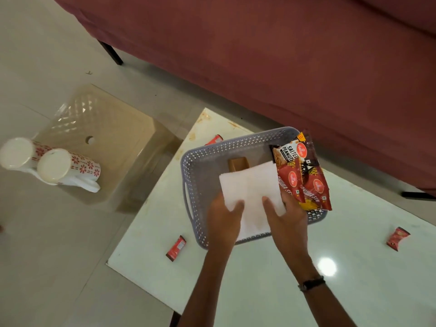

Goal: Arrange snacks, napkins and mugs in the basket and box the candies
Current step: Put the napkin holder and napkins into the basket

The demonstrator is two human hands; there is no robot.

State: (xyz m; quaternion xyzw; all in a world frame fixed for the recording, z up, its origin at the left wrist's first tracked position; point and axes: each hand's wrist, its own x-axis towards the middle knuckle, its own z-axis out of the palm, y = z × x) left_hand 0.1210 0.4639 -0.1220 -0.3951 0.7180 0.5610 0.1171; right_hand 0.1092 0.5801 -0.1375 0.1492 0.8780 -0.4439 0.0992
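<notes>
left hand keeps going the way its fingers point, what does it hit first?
The left hand already holds the white napkin; straight on, probably the small brown box in the basket, though depth is unclear.

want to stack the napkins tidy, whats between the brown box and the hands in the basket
In the head view, only the white napkins lie between the brown box and both hands, left hand and right hand, which hold the napkins' near edge inside the basket.

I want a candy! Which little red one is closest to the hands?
The red candy by the basket's near left corner, beside the left hand. The other two lie farther off.
</notes>
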